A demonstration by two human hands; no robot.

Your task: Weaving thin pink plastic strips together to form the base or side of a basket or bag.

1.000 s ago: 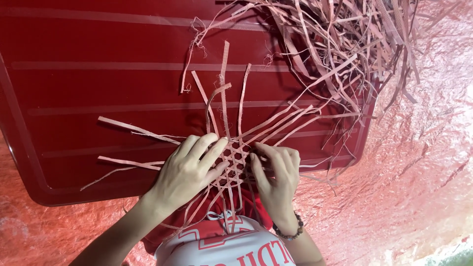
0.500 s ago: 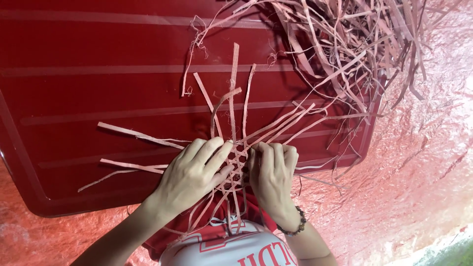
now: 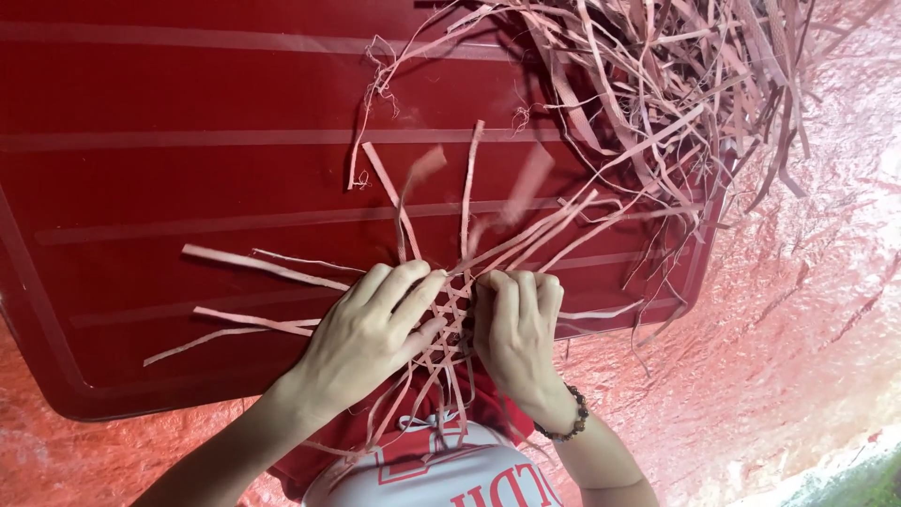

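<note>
Pink strips (image 3: 526, 235), red tray (image 3: 188, 188), dark-beaded bracelet (image 3: 566, 424).

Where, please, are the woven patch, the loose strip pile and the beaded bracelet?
woven patch (image 3: 452, 314): head view, lattice between the hands.
loose strip pile (image 3: 676, 84): head view, tangle's middle.
beaded bracelet (image 3: 568, 424): head view, beads at the wrist.
</note>
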